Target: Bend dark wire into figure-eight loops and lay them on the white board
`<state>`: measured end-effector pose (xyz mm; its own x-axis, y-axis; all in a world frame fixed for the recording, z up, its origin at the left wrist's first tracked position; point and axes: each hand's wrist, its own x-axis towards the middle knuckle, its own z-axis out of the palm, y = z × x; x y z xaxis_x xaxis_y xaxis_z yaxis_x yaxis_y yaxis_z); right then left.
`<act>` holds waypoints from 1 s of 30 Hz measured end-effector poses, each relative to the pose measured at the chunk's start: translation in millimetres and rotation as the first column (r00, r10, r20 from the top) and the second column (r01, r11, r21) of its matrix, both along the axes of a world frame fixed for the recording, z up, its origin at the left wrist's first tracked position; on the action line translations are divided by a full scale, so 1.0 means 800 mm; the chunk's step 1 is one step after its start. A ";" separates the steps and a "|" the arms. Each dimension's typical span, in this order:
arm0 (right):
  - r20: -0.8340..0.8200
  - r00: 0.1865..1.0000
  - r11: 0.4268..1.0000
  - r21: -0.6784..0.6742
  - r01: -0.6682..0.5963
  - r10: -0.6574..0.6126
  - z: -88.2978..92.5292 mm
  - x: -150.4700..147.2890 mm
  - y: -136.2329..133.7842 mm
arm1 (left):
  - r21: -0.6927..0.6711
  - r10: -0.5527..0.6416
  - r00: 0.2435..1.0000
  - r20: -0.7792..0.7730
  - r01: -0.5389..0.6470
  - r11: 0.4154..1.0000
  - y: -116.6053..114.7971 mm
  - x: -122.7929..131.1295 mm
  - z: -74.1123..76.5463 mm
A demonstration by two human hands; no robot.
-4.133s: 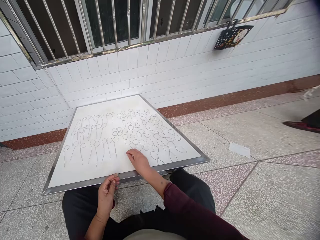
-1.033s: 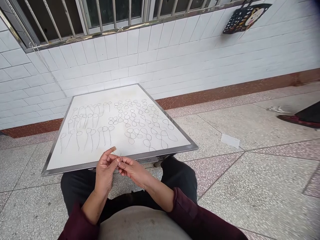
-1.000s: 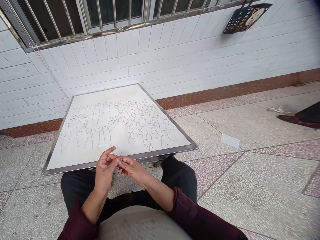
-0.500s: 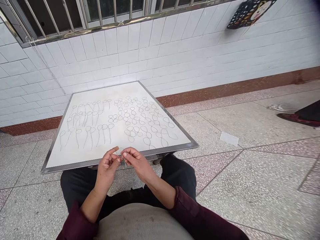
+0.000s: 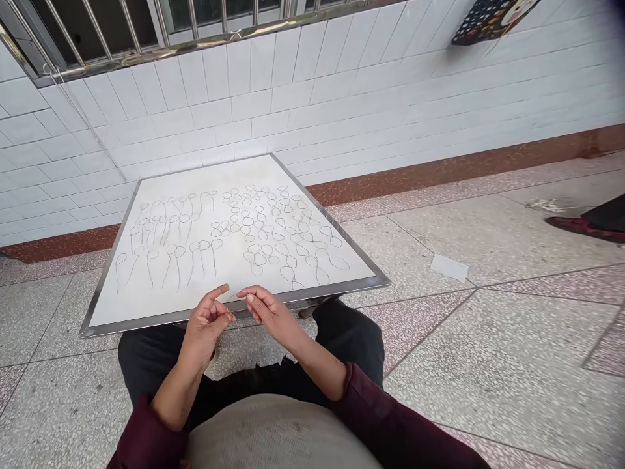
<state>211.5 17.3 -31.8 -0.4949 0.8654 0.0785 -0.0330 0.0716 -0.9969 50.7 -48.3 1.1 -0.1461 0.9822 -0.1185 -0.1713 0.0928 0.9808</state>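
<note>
Just over the table's near edge, my left hand (image 5: 208, 326) pinches a thin wire (image 5: 237, 322) between thumb and fingers, its index finger raised. A short end of the wire hangs below the pinch. My right hand (image 5: 268, 314) is a little to the right, thumb pressed to the index finger. A faint strand runs between the two hands and seems to end in the right fingertips. On the white table (image 5: 229, 260) lie rows of single wire loops with long tails (image 5: 170, 260) at left. At right are many twisted double wire loops (image 5: 288, 257).
The table has a metal rim (image 5: 336, 290) and stands against a white tiled wall (image 5: 342, 98). Window bars (image 5: 195, 26) and a dark patterned bag (image 5: 488, 23) are above. A white sheet (image 5: 449, 268) lies on the floor; a person's shoe (image 5: 581, 228) shows at right.
My hands have moved slightly apart, the right one shifting away from the left. The strand between them shows less clearly. The view has shifted a little.
</note>
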 end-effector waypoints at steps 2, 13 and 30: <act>0.126 0.992 0.975 0.220 -0.017 -0.011 -0.004 0.013 0.009 | -0.022 -0.050 0.999 -0.006 0.050 0.999 -0.001 -0.008 -0.003; 0.367 0.919 0.723 0.674 -0.153 -0.148 -0.017 0.035 0.010 | -0.091 -0.249 0.968 0.006 0.249 0.964 -0.009 -0.017 -0.013; 0.476 0.874 0.490 0.788 -0.372 -0.101 -0.001 0.058 0.007 | -0.192 -0.364 0.929 -0.063 0.346 0.918 -0.024 -0.032 -0.003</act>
